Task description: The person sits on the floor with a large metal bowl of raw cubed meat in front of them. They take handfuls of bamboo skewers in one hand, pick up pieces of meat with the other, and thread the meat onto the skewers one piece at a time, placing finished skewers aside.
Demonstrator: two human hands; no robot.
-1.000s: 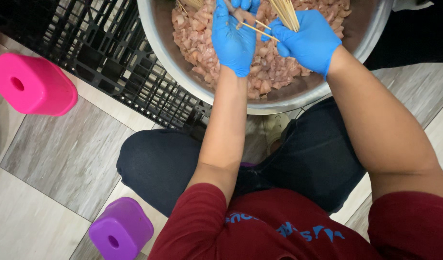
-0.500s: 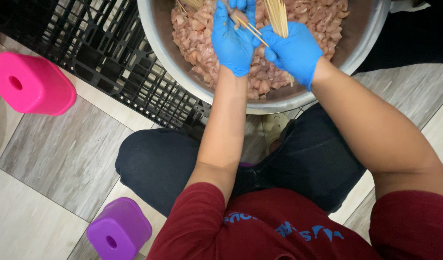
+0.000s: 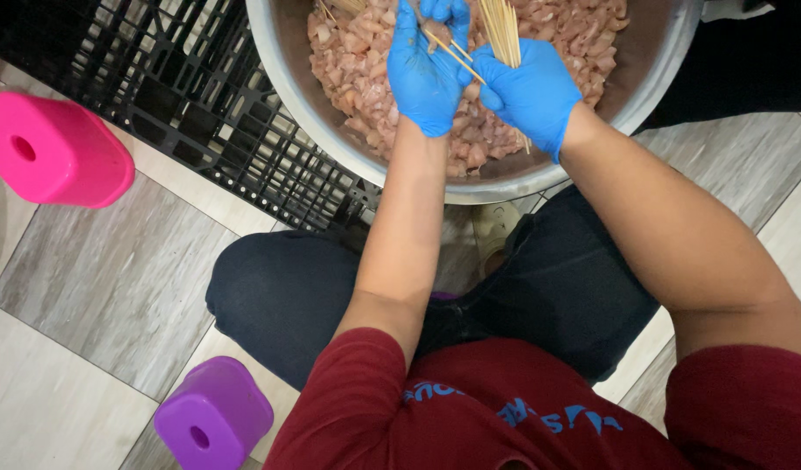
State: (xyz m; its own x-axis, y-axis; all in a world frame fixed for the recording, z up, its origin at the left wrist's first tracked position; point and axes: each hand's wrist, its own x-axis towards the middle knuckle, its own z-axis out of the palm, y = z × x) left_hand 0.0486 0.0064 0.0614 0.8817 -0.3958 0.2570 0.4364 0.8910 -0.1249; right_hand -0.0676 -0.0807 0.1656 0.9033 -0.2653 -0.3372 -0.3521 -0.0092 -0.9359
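Both hands wear blue gloves and work over a large metal bowl (image 3: 287,87) filled with pale pink raw meat pieces (image 3: 353,61). My right hand (image 3: 531,91) is closed round a bundle of thin wooden skewers (image 3: 502,26) that point up and away. My left hand (image 3: 427,65) pinches a piece of meat at the tip of a single skewer (image 3: 448,52) that runs slantwise between the two hands. The fingertips of both hands nearly touch above the meat.
The bowl rests on a black plastic crate (image 3: 200,113) lying on grey floor tiles (image 3: 113,287). A pink plastic stool (image 3: 52,152) stands at the left, a purple one (image 3: 213,418) near my knee. My dark trousers and red shirt fill the lower frame.
My right hand has drawn left and closer to my left hand, carrying the skewer bundle. The left hand stays over the meat, working on the single skewer.
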